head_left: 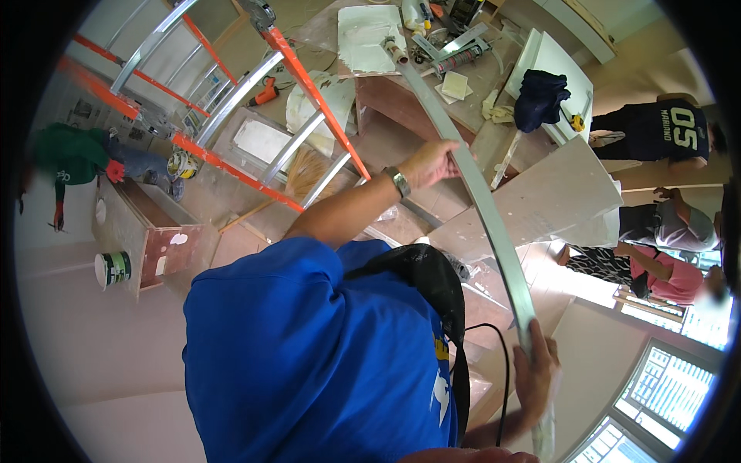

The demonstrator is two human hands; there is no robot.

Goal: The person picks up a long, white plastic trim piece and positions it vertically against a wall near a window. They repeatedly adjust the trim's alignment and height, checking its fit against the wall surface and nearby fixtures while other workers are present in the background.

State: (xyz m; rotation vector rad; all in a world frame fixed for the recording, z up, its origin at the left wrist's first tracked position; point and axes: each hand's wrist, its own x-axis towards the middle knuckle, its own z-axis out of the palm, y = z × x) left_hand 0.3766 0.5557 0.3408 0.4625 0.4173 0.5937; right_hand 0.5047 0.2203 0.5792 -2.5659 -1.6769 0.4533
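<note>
A long, flat metal bar (494, 220) runs from the cluttered worktable at the far side down to the lower right, close by my body. My left hand (434, 163), with a watch on its wrist, grips the bar's edge about a third of the way from its far end. Closed round the near part is my right hand (538, 366). The bar's far end reaches a small tube-shaped piece (396, 51) beside a white-smeared board (369, 38). Below my right hand the bar looks whitish and blurred.
An orange-and-silver ladder (316, 100) stands at the left, near an orange power tool (266, 92) and a straw broom (309, 171). A caulking gun (461, 59) lies on the worktable (440, 96). Large board pieces (540, 197) lean at right. Several people are nearby on both sides.
</note>
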